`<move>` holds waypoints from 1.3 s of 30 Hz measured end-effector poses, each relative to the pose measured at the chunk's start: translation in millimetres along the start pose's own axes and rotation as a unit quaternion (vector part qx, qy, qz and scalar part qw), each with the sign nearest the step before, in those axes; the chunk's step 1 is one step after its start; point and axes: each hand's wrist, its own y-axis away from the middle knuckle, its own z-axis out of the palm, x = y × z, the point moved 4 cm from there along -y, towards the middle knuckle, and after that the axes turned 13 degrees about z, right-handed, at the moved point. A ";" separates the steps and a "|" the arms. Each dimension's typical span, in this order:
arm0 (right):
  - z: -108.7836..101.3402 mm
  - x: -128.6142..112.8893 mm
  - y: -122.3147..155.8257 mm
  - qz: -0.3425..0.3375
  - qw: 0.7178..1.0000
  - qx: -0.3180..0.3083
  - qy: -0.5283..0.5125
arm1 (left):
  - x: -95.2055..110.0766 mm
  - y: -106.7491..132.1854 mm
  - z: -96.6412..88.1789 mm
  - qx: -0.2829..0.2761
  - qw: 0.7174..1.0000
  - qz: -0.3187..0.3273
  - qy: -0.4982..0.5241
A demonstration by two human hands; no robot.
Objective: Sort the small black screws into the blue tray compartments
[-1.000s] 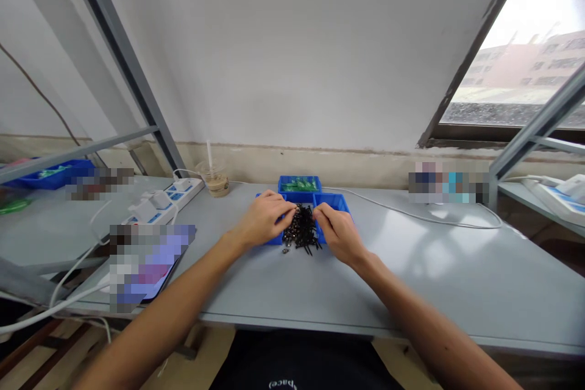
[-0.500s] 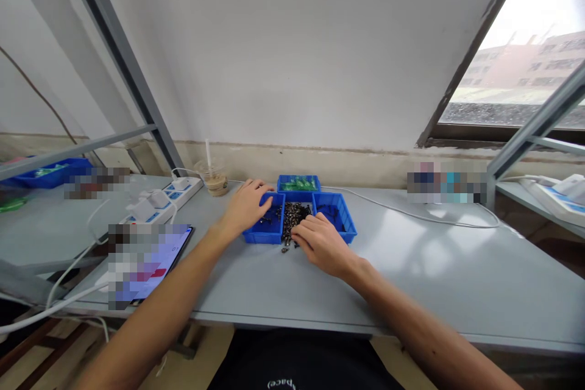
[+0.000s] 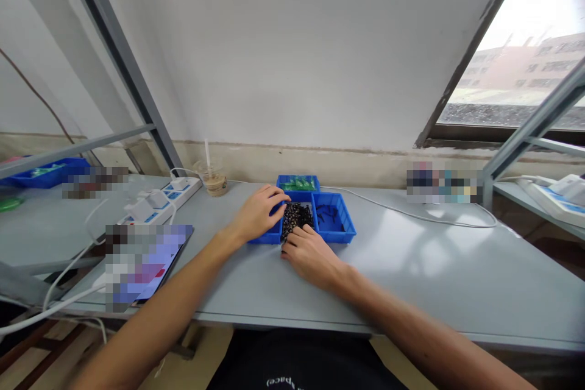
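A heap of small dark metal pieces that look like screws (image 3: 298, 214) lies in the middle, between two blue bins. My left hand (image 3: 261, 212) is over the left blue bin (image 3: 275, 236), its curved fingers reaching across the wall to the heap's left edge. Thumb and fingers are apart there, and I see nothing held. At the near edge of the heap, my right hand (image 3: 311, 254) has its fingers bent together and pointing down; what is at the fingertips is hidden. A few dark pieces lie in the right blue bin (image 3: 345, 236).
Behind the heap stands a blue bin with green packets (image 3: 298, 183). To the left are a drink cup with a straw (image 3: 214, 183), a white power strip (image 3: 185, 190) and a tablet-like screen (image 3: 171, 256). A white cable (image 3: 411, 215) runs across the right side.
My left hand has moved right, from above the left bin to the heap's edge. My right hand has shifted slightly left and nearer to me, uncovering more of the right bin.
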 end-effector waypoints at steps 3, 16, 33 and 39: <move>-0.7 -0.4 1.0 -0.011 1.000 -0.005 -0.009 | 4.0 -1.1 -0.6 -0.002 1.000 0.014 0.014; -24.4 6.0 3.6 -0.043 0.993 0.010 -0.111 | 9.3 -1.0 0.5 -0.013 0.999 0.037 0.026; -40.8 39.8 2.4 0.086 0.961 0.158 -0.212 | 30.0 -4.1 -1.9 -0.044 0.990 0.111 0.079; -43.5 44.5 2.8 0.103 0.947 0.185 -0.242 | 29.3 -5.0 -2.1 -0.036 0.991 0.109 0.073</move>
